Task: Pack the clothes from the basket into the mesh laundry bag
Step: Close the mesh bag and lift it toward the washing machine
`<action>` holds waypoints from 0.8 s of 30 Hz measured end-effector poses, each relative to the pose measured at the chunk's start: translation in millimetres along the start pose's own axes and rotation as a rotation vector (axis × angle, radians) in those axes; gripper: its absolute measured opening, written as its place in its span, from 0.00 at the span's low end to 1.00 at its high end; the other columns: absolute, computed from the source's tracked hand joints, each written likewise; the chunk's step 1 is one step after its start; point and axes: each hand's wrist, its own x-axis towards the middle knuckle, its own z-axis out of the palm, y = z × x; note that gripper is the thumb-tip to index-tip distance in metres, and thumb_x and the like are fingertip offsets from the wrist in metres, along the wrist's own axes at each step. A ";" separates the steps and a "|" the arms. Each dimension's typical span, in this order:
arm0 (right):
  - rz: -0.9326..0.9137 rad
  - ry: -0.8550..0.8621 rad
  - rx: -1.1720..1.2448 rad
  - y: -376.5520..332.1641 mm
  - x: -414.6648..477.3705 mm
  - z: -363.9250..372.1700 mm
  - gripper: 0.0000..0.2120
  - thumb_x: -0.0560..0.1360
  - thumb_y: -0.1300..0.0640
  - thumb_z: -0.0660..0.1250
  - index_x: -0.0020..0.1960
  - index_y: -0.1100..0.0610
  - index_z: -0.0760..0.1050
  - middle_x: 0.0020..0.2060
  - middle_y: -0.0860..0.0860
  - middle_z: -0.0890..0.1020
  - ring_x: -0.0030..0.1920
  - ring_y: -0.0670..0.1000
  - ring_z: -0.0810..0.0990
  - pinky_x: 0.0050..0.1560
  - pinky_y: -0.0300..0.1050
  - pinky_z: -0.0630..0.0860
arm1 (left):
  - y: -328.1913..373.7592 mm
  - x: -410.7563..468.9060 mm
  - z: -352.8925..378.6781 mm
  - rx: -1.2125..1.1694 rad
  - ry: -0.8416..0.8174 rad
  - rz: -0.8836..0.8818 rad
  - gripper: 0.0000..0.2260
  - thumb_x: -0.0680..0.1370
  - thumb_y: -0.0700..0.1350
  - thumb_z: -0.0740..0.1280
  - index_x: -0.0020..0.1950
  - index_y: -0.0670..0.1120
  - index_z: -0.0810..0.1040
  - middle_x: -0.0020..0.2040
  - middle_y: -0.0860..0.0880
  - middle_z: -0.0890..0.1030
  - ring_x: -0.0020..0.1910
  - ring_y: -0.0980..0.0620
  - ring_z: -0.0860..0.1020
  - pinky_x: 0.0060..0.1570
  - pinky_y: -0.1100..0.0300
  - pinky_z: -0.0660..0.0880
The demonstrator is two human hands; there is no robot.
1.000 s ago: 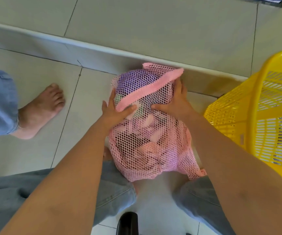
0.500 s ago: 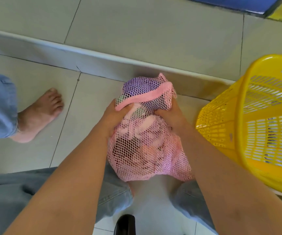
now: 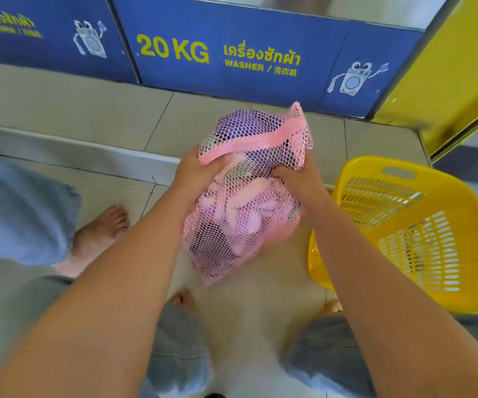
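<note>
A pink mesh laundry bag [image 3: 240,214], stuffed with pink and purple clothes, hangs in the air above the tiled floor between my knees. My left hand [image 3: 194,173] grips its upper left side just under the pink rim band. On the upper right side my right hand [image 3: 298,179] clutches the gathered mesh. A purple garment bulges at the bag's top. The yellow plastic basket [image 3: 410,234] stands on the floor to the right of the bag, tilted toward me; only its slotted walls and bottom show inside it.
A blue washer front [image 3: 232,53] marked "20 KG" rises behind a raised tiled step [image 3: 88,156]. A yellow panel [image 3: 447,67] stands at the far right. Another person's bare foot [image 3: 100,231] and denim leg are at the left.
Both hands have closed on the bag and lifted it off the floor. The camera has tilted up, bringing the washer front into view.
</note>
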 end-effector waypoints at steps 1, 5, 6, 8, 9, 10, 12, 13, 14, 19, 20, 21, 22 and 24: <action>-0.016 0.024 0.012 -11.3 -0.9 -3.0 0.35 0.59 0.48 0.72 0.65 0.40 0.68 0.55 0.44 0.82 0.55 0.53 0.82 0.57 0.61 0.78 | 13.0 0.3 0.1 0.006 -0.003 0.026 0.20 0.74 0.51 0.73 0.64 0.49 0.75 0.51 0.53 0.81 0.45 0.58 0.79 0.40 0.64 0.73; -0.136 0.099 0.123 -68.1 -6.7 -13.8 0.26 0.67 0.57 0.71 0.63 0.46 0.70 0.53 0.47 0.82 0.52 0.52 0.82 0.56 0.59 0.79 | 68.0 12.4 -0.8 0.024 0.005 0.162 0.19 0.74 0.50 0.74 0.63 0.50 0.77 0.52 0.52 0.82 0.49 0.55 0.81 0.49 0.60 0.77; -0.159 0.112 0.175 -83.6 -4.9 -17.5 0.24 0.69 0.60 0.70 0.61 0.46 0.70 0.52 0.48 0.82 0.52 0.53 0.82 0.55 0.59 0.80 | 84.3 18.5 -0.4 0.022 0.003 0.200 0.19 0.74 0.50 0.74 0.63 0.50 0.77 0.52 0.53 0.82 0.49 0.56 0.80 0.50 0.61 0.76; -0.214 0.158 0.252 -115.9 2.5 -27.2 0.24 0.68 0.60 0.71 0.61 0.46 0.70 0.52 0.49 0.83 0.52 0.54 0.82 0.54 0.60 0.80 | 121.7 31.8 3.1 0.051 0.002 0.280 0.19 0.74 0.50 0.73 0.63 0.50 0.76 0.50 0.56 0.81 0.46 0.61 0.79 0.44 0.69 0.74; -0.246 0.194 0.277 -132.8 7.5 -32.4 0.26 0.65 0.58 0.71 0.62 0.47 0.71 0.53 0.50 0.83 0.52 0.55 0.83 0.54 0.61 0.80 | 141.1 40.0 6.2 0.068 0.004 0.332 0.18 0.74 0.49 0.73 0.63 0.49 0.77 0.51 0.55 0.80 0.45 0.63 0.78 0.40 0.73 0.72; -0.280 0.230 0.296 -149.3 13.6 -37.8 0.28 0.64 0.58 0.71 0.63 0.49 0.71 0.53 0.51 0.83 0.52 0.55 0.83 0.53 0.61 0.80 | 159.9 49.8 9.7 0.075 0.010 0.386 0.18 0.75 0.48 0.73 0.63 0.48 0.77 0.51 0.54 0.80 0.42 0.66 0.77 0.37 0.76 0.71; -0.343 0.282 0.344 -179.9 28.4 -48.3 0.28 0.65 0.60 0.71 0.64 0.52 0.71 0.53 0.53 0.83 0.52 0.56 0.83 0.53 0.61 0.81 | 195.4 69.5 18.2 0.073 0.024 0.486 0.15 0.75 0.46 0.73 0.60 0.47 0.78 0.50 0.54 0.80 0.37 0.72 0.76 0.36 0.77 0.70; -0.364 0.300 0.369 -194.3 35.6 -53.4 0.27 0.66 0.61 0.70 0.64 0.53 0.71 0.53 0.53 0.83 0.51 0.56 0.83 0.52 0.61 0.81 | 211.2 80.0 22.5 0.070 0.032 0.524 0.14 0.75 0.45 0.73 0.59 0.47 0.78 0.48 0.55 0.80 0.36 0.73 0.76 0.37 0.77 0.70; -0.389 0.313 0.387 -207.6 43.5 -58.6 0.26 0.66 0.61 0.70 0.64 0.53 0.71 0.52 0.53 0.83 0.51 0.55 0.84 0.51 0.61 0.81 | 225.3 90.7 26.6 0.061 0.035 0.559 0.14 0.74 0.46 0.74 0.58 0.47 0.78 0.47 0.56 0.81 0.38 0.71 0.78 0.40 0.74 0.73; -0.481 0.373 0.371 -242.3 86.5 -71.8 0.17 0.67 0.61 0.68 0.55 0.52 0.71 0.49 0.52 0.83 0.50 0.55 0.83 0.52 0.62 0.81 | 261.8 145.0 44.6 0.063 0.037 0.706 0.20 0.72 0.51 0.74 0.62 0.48 0.79 0.54 0.53 0.83 0.53 0.57 0.82 0.57 0.57 0.78; -0.487 0.392 0.350 -239.9 98.1 -71.8 0.17 0.67 0.60 0.68 0.55 0.52 0.70 0.49 0.52 0.83 0.50 0.55 0.83 0.52 0.61 0.81 | 260.5 157.2 47.7 0.084 0.030 0.710 0.20 0.72 0.52 0.74 0.62 0.49 0.78 0.54 0.53 0.83 0.53 0.56 0.81 0.57 0.56 0.77; -0.480 0.422 0.324 -235.9 107.7 -70.8 0.19 0.67 0.59 0.69 0.57 0.52 0.70 0.50 0.52 0.82 0.49 0.54 0.82 0.52 0.59 0.81 | 256.6 168.3 50.7 0.118 0.017 0.703 0.21 0.72 0.53 0.74 0.63 0.49 0.78 0.55 0.53 0.83 0.54 0.55 0.81 0.58 0.54 0.77; -0.463 0.455 0.292 -228.7 118.1 -69.5 0.23 0.66 0.57 0.70 0.59 0.52 0.69 0.52 0.52 0.81 0.50 0.53 0.81 0.52 0.56 0.81 | 249.9 177.9 52.8 0.166 0.007 0.675 0.22 0.71 0.54 0.74 0.63 0.49 0.78 0.55 0.52 0.83 0.54 0.53 0.81 0.57 0.51 0.77; -0.323 0.500 0.166 -203.4 138.5 -66.3 0.31 0.64 0.52 0.73 0.64 0.52 0.66 0.56 0.53 0.77 0.52 0.55 0.78 0.52 0.53 0.78 | 229.9 195.7 55.8 0.332 -0.007 0.603 0.26 0.69 0.59 0.72 0.64 0.49 0.78 0.56 0.48 0.83 0.56 0.47 0.81 0.56 0.49 0.78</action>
